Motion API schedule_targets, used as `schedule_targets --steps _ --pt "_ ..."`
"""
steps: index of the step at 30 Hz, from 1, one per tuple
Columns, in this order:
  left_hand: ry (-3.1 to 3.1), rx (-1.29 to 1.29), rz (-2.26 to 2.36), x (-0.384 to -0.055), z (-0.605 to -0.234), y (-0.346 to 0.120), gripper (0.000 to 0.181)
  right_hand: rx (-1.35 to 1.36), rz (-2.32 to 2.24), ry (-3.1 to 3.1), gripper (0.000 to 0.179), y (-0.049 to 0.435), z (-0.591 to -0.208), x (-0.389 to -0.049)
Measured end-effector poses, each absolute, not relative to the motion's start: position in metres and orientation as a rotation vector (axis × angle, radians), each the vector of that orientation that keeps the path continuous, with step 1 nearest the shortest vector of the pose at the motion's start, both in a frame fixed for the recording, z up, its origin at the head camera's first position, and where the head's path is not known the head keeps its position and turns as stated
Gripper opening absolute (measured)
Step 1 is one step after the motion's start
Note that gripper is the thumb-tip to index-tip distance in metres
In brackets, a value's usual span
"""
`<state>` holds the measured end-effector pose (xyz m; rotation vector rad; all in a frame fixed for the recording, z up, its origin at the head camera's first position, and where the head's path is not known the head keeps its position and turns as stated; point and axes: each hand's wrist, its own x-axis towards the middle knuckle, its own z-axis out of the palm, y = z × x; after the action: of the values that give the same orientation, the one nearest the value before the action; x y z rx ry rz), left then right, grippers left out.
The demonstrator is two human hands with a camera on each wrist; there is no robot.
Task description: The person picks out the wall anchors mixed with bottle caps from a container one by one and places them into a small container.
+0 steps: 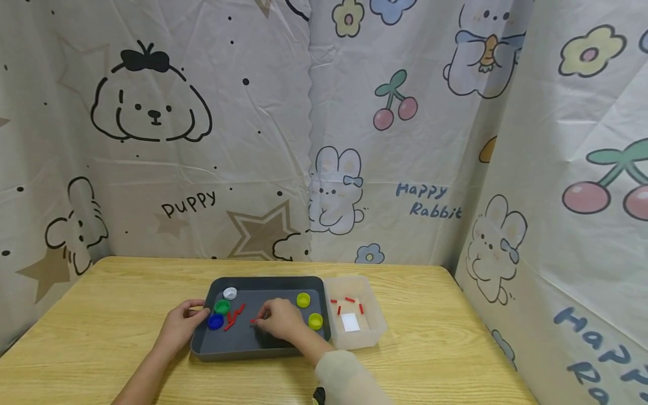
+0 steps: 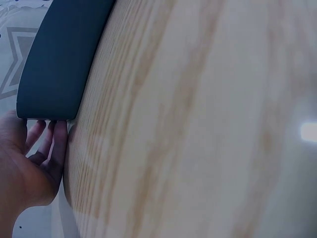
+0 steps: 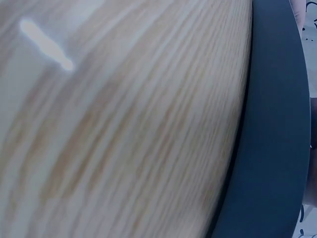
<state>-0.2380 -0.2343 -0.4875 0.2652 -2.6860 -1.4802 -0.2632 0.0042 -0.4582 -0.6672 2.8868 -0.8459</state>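
Over the middle of a dark grey tray (image 1: 243, 353), my right hand (image 1: 279, 319) pinches a small red stick (image 1: 253, 320) between thumb and fingertips. At the tray's left end my left hand (image 1: 183, 322) grips the rim. The left wrist view shows that hand's fingers (image 2: 59, 144) against the tray's outer wall (image 2: 62, 64). Several red sticks (image 1: 230, 318) lie loose in the tray's left half. Left of them, a white cap (image 1: 230, 293), a green cap (image 1: 222, 306) and a blue cap (image 1: 215, 322) form a column. Two yellow caps, one far (image 1: 303, 300) and one near (image 1: 315, 321), sit at the right.
A translucent plastic box (image 1: 372, 336) stands against the tray's right side, holding several red sticks (image 1: 350, 299) and a white square (image 1: 350, 322). Both containers are on a wood-grain table (image 1: 430, 349). Printed curtains (image 1: 253, 140) hang behind and to the sides.
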Motion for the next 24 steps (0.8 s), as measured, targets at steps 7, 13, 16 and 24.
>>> schedule_targets --steps 7,13,16,24 --pt "-2.682 0.263 -1.487 -0.237 -0.486 -0.234 0.052 -0.684 -0.846 2.882 0.006 0.010 -0.455 -0.263" --pt "-2.686 0.267 -1.479 -0.237 -0.485 -0.233 0.051 -0.710 -0.838 2.893 0.005 0.016 -0.452 -0.264" --pt "-2.684 0.264 -1.484 -0.238 -0.485 -0.234 0.052 -0.729 -0.823 2.901 0.005 0.018 -0.449 -0.264" --pt "-2.684 0.287 -1.485 -0.238 -0.486 -0.234 0.050 -0.782 -0.791 2.918 0.006 0.023 -0.446 -0.260"
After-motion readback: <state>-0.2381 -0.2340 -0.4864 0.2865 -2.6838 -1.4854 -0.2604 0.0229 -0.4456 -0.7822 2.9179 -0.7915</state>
